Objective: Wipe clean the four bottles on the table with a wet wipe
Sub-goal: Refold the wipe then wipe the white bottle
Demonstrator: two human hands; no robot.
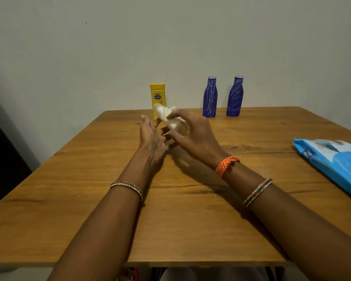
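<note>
Both hands meet above the middle of the table (109, 220). The right hand (193, 136) grips a white wipe (166, 115), its fingers curled round the wad and the thumb pressing it from the near side; the wipe's free end sticks up and to the left, in front of the lower part of a yellow bottle (157, 96). The left hand (152, 138) is held edge-on with fingers loosely spread and mostly straight, their tips just beside the right hand's fingers. A small patch of yellow shows between the two hands, under the wipe; whether it is a fourth bottle, and which hand carries it, cannot be told.

The yellow bottle stands upright at the far edge of the table, cap on. To its right, well apart, two blue bottles stand upright near each other: the left one (210, 97) and the right one (235, 96), both streaked with white lines. A blue wipe pack (332, 163) lies flat at the right edge of the table. Its contents are not visible.

Bangles ring both forearms. An orange band (226, 165) circles the right wrist.
</note>
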